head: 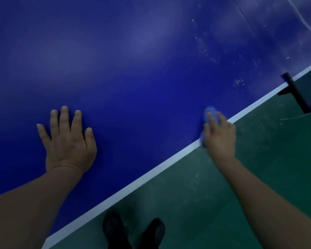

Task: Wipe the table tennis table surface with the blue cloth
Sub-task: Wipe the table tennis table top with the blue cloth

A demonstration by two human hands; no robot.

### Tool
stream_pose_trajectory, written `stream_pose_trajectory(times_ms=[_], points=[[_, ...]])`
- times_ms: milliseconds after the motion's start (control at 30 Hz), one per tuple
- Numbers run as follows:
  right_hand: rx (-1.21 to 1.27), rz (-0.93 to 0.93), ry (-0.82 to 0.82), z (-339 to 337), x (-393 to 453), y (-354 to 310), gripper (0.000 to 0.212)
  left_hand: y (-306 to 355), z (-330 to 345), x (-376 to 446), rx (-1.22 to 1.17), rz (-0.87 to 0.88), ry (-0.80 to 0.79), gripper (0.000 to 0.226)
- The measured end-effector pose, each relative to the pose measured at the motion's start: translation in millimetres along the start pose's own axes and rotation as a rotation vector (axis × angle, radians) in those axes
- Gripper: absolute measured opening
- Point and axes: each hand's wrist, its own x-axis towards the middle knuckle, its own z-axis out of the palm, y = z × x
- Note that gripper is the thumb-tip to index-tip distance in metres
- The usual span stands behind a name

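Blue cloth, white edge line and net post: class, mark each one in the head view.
blue cloth (210, 112), head view, on the bunched part showing above the fingers.
white edge line (151, 174), head view, on the stripe's middle stretch.
net post (295, 91), head view, on the black clamp's upright bar.

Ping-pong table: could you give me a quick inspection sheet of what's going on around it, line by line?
Surface: blue table tennis table with a white edge line; whitish specks and smears remain toward the far right.
Job's things: blue cloth, bunched under the right hand at the table's edge, mostly hidden.
Clutter: nothing seen.
Grippers: left hand lies flat, fingers spread, on the table, holding nothing; right hand presses on the cloth, its grip closed over it.
Cables: nothing seen.
Surroundings: scuffed green floor; dark net post clamped at the table's side; the person's dark shoes below.
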Motion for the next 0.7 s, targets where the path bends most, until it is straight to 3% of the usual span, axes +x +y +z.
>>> stream_pose_trajectory(times_ms=[67,133,267,367,400,433,533,567,600,700], points=[[0.076,0.29,-0.029,-19,22,33,0.038,0,0,0,-0.001,-0.006,0.003,0.071],[0.138,0.341,0.03,-34,26,34,0.038,1,-1,-1,-0.001,-0.003,0.005,0.07],[0.27,-0.105,0.113,-33,-10,-56,0.039,2,-1,0,0.003,-0.006,0.009,0.07],[0.084,-0.639,0.033,-4,-52,-94,0.037,1,-1,0,0.0,-0.008,0.009,0.07],[0.018,-0.718,0.038,4,-49,-80,0.034,1,-1,0,-0.004,-0.007,0.011,0.07],[0.014,-0.606,0.024,4,-40,-61,0.032,2,-1,-1,-0.006,-0.005,0.011,0.07],[-0.072,0.121,0.097,-19,-1,12,0.046,1,-1,-1,-0.004,-0.006,0.004,0.07],[-0.045,0.282,0.061,-30,10,27,0.05,1,-1,-1,-0.003,-0.006,0.003,0.07],[0.032,0.359,0.063,-43,17,28,0.049,1,-1,-1,-0.004,-0.006,0.002,0.07],[0.185,0.11,0.164,-54,23,-17,0.041,0,-1,0,-0.008,-0.008,0.0,0.07]])
